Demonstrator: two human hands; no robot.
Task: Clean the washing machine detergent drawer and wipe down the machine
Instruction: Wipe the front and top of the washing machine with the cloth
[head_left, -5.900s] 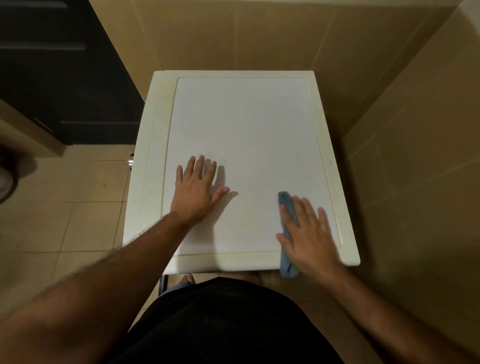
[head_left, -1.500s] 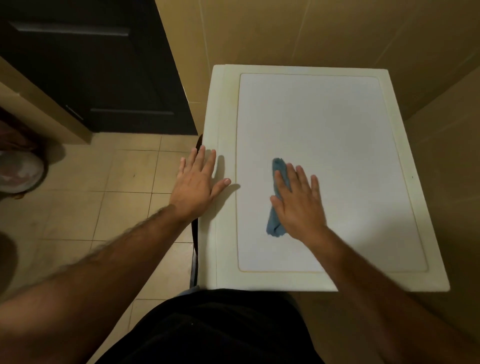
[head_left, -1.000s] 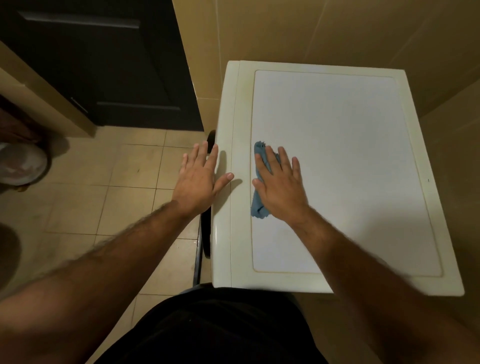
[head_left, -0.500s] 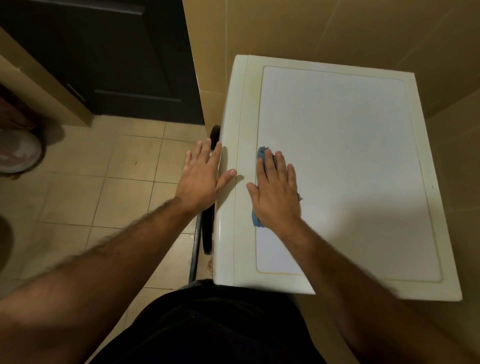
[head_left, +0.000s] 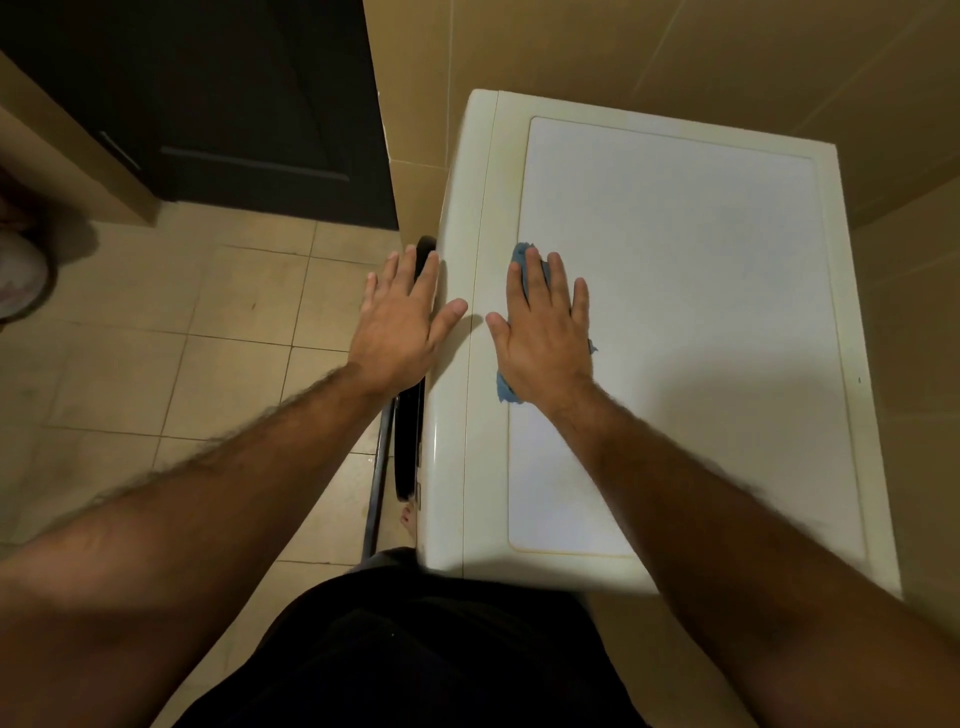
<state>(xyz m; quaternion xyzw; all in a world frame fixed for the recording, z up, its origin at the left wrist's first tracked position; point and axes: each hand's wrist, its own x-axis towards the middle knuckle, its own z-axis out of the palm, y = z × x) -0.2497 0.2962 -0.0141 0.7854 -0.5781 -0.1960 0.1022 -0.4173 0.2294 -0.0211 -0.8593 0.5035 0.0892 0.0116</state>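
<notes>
The cream washing machine (head_left: 675, 291) fills the right half of the view, seen from above, with a white inset top panel. A folded blue cloth (head_left: 519, 257) lies on the panel's left edge under my right hand (head_left: 545, 332), which presses it flat with straight fingers. My left hand (head_left: 402, 317) lies flat with spread fingers on the machine's left rim, its thumb on the cream border. The detergent drawer is out of sight.
A dark round door (head_left: 410, 441) stands ajar on the machine's left side above the beige tiled floor (head_left: 208, 364). A dark cabinet (head_left: 234, 104) stands at the back left. Beige tiled walls (head_left: 675, 52) close in behind and to the right.
My right hand has slid the blue cloth from the panel's front right to its left edge. My left hand moved from the panel to the left rim, and my view shifted left.
</notes>
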